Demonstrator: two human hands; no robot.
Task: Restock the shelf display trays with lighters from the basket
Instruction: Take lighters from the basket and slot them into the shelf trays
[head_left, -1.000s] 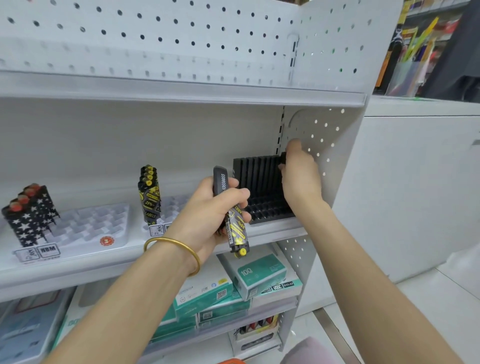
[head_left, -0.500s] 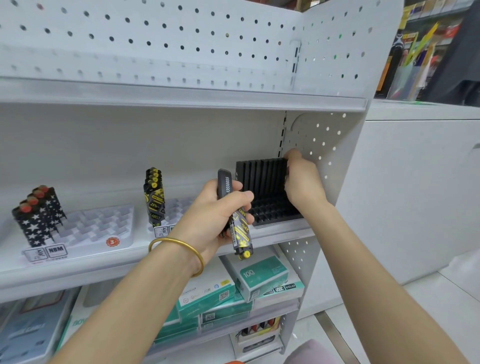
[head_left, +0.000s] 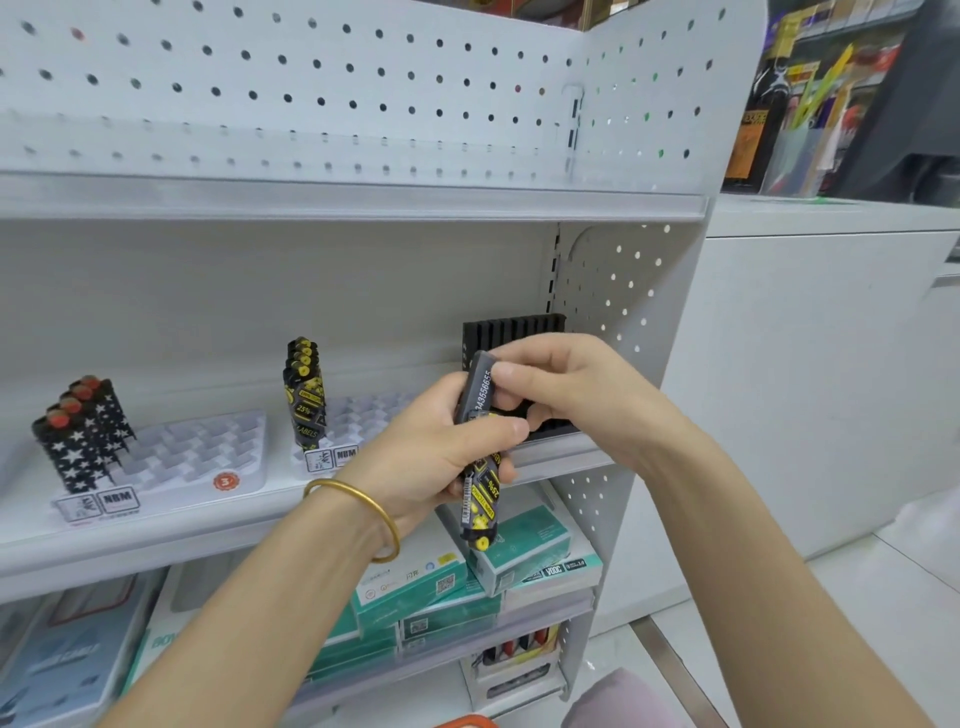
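Note:
My left hand (head_left: 441, 452) grips a bunch of black lighters (head_left: 480, 499) with yellow print, held upright in front of the middle shelf. My right hand (head_left: 566, 395) pinches the grey top end of one lighter (head_left: 482, 387) in that bunch. Behind both hands stands a black slotted display tray (head_left: 511, 330) at the shelf's right end, mostly hidden. A white tray (head_left: 358, 415) holds a row of black-and-yellow lighters (head_left: 305, 392). Further left, a white tray (head_left: 208, 452) holds star-patterned lighters (head_left: 83, 431) with red tops. An orange basket rim (head_left: 465, 722) shows at the bottom edge.
The shelf's perforated side panel (head_left: 623, 291) stands just right of the black tray. Green and white boxes (head_left: 519, 561) are stacked on the shelf below. A white counter (head_left: 831, 364) stands to the right, with goods behind it.
My right hand has left the black tray's top corner and come forward to the lighters in my left hand. The left hand has barely moved.

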